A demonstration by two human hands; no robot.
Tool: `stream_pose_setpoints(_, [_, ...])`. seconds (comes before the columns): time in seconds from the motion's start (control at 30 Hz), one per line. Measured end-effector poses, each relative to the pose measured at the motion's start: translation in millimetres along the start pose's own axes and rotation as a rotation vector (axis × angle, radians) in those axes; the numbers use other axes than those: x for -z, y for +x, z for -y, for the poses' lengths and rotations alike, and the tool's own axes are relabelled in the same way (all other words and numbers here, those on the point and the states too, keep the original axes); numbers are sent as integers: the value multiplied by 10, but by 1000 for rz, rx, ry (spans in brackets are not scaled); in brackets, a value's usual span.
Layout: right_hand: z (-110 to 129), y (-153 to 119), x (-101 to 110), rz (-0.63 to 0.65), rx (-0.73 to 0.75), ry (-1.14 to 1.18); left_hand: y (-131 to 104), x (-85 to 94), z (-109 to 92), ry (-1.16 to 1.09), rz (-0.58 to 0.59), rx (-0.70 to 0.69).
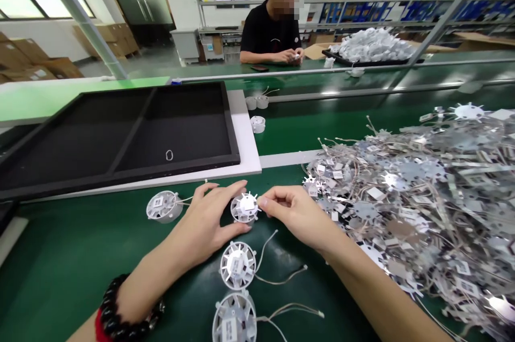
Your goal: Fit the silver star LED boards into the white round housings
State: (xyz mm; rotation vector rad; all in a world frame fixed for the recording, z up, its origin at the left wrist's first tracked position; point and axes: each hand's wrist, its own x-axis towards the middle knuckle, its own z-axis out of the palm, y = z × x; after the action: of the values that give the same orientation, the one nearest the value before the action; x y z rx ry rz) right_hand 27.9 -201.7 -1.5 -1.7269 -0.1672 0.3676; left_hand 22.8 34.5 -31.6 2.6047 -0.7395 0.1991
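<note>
1. White round housing (244, 208): it sits on the green surface (80, 267), between our two hands, with a finned metal disc seated on top.
2. Left hand (207, 221): our grip here is half closed, thumb under the housing's near edge and fingers curled over its far edge, so the housing is held from the left.
3. Right hand (295, 213): fingers are pinched together, the fingertips (263, 203) touching the housing's right rim. We cannot tell whether they hold anything small between them.
4. Finished units: one lies just left of the left hand (163, 206), one just below the held housing (237, 265), and one at the bottom edge (234, 319), partly cut off by the frame; thin wires trail from them.
5. Heap of metal discs and wires (422, 197): it lies right of the right hand and runs off the picture's right edge; single pieces are hard to make out.
6. Black tray (120, 138): it rests beyond the hands on a white board.
7. Another person (273, 30): seated across the line, hands on a small part too small to identify.
</note>
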Motion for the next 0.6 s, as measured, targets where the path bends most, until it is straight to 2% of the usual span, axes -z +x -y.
stream_pose_setpoints(0.17, [-10,30,-63,27,-59,-42,-24,-90,-4,-88,-18,-13])
stream_pose_setpoints(0.6, [1,0,-72,-11,-106,-133,-23,-106,-29,-153,-55,-65])
